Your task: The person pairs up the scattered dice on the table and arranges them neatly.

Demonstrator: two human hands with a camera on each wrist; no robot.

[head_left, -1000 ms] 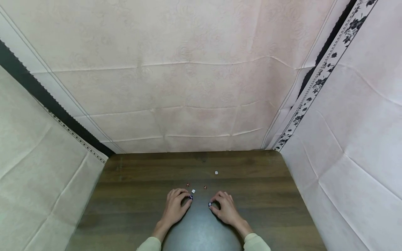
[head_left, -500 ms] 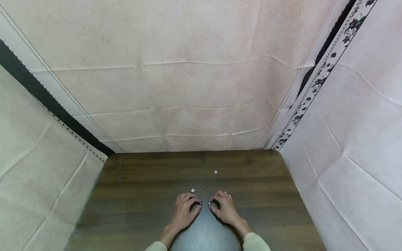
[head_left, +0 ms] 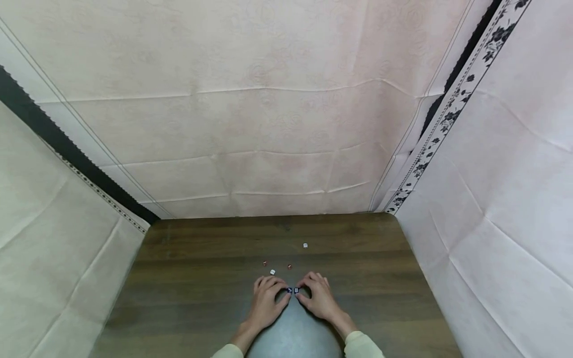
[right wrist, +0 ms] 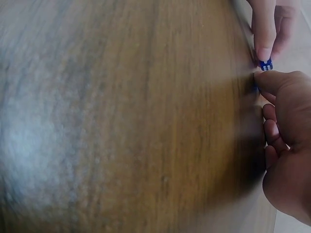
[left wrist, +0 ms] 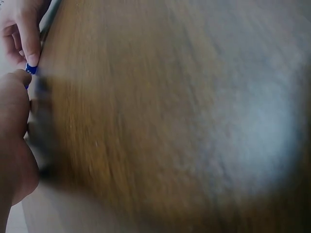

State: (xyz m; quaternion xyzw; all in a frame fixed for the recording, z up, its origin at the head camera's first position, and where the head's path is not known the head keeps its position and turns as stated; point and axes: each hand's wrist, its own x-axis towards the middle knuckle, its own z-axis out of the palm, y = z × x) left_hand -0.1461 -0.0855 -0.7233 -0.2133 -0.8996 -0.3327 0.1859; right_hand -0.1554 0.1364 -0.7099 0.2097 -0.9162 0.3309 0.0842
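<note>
Between thumb and index finger, my left hand [head_left: 265, 302] pinches a blue die [head_left: 289, 290] with white pips. Facing it, my right hand [head_left: 319, 297] pinches a second blue die [head_left: 296, 290] the same way. In the head view the two dice sit side by side with a narrow gap, low over the table. The left wrist view shows the right hand's blue die [left wrist: 31, 69] just past the left fingertips. From the right wrist, the left hand's die [right wrist: 266, 64] shows its white pips, while the right hand's own die is mostly hidden behind the thumb.
Beyond the hands lie a white die [head_left: 272, 272], a red die [head_left: 264, 263] and another red die [head_left: 289, 267]. A second white die [head_left: 305, 245] lies farther back. Pale cloth hangings [head_left: 277, 124] enclose the wooden table [head_left: 192, 278] at the back and sides.
My left hand has moved right with its blue die, from beside the near white die to close against the right hand's die. The right hand has stayed almost in place.
</note>
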